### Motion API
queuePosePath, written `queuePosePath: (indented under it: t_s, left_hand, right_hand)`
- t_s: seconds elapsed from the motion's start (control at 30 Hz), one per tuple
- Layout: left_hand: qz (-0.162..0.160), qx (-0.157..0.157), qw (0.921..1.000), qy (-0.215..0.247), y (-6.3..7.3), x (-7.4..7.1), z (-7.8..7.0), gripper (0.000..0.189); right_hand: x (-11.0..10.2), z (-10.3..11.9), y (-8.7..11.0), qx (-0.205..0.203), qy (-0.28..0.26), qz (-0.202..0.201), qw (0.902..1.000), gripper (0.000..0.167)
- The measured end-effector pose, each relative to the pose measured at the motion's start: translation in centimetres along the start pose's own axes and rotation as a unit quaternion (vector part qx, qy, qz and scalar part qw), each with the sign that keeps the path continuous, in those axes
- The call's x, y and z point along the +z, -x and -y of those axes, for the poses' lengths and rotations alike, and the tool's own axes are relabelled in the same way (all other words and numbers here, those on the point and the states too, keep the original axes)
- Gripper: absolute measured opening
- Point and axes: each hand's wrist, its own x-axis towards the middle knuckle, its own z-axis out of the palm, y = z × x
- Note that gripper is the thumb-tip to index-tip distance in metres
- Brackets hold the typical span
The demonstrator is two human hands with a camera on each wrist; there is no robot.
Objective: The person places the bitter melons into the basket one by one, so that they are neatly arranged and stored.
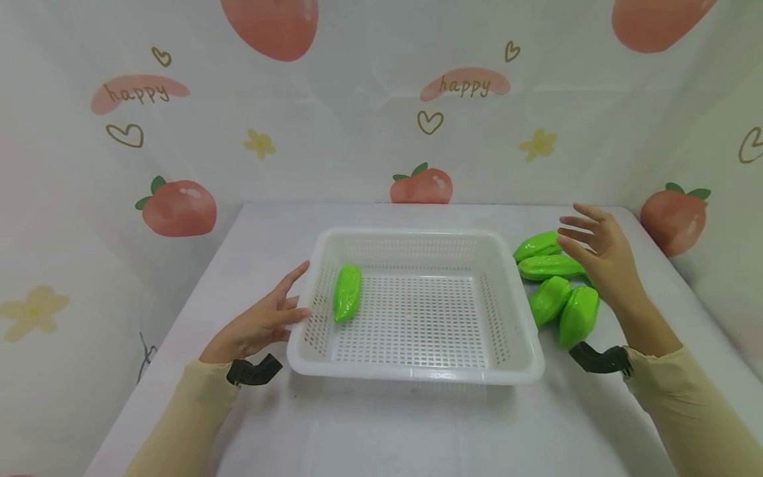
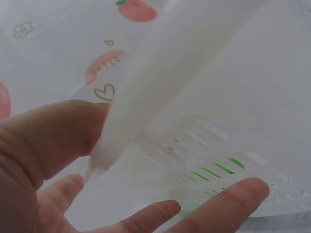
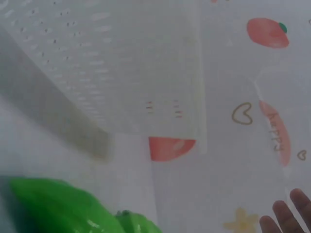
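A white plastic basket (image 1: 411, 374) with slotted sides and floor stands in the middle of the table. Inside, near its left wall, lies one glossy green, tapered, ridged vegetable (image 1: 348, 293). My left hand (image 1: 262, 324) is at the basket's left rim, index finger and thumb tips right against it. In the left wrist view its other fingers (image 2: 223, 206) spread straight along the outer wall. My right hand (image 1: 605, 255) is raised with fingers spread and nothing held, over several similar green vegetables (image 1: 579, 315) right of the basket. It partly hides the farther ones.
A white table (image 1: 381, 430) carries everything, its back edge against a white curtain (image 1: 357, 132) printed with peaches, hearts and flowers. The pile of green pieces sits close along the basket's right wall. Both wrists wear black camera mounts (image 1: 599, 359).
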Motion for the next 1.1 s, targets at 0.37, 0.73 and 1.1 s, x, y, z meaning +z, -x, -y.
queuePosePath:
  t_s: [0.37, 0.73, 1.1]
  left_hand:
    - [-0.002, -0.001, 1.0, 0.003, -0.1, 0.1, -0.1, 0.091]
    - [-0.002, -0.003, 1.0, -0.002, -0.1, 0.1, 0.0, 0.09]
    - [-0.015, -0.006, 0.9997, -0.02, 0.1, 0.1, 0.0, 0.088]
  right_hand:
    - [-2.1, -3.4, 3.6, 0.079, 0.141, -0.006, 0.9869, 0.063]
    - [-3.1, -5.5, 6.1, 0.141, 0.176, 0.035, 0.9736, 0.071]
    - [-3.1, -6.7, 7.2, 0.227, 0.173, 0.091, 0.9541, 0.083]
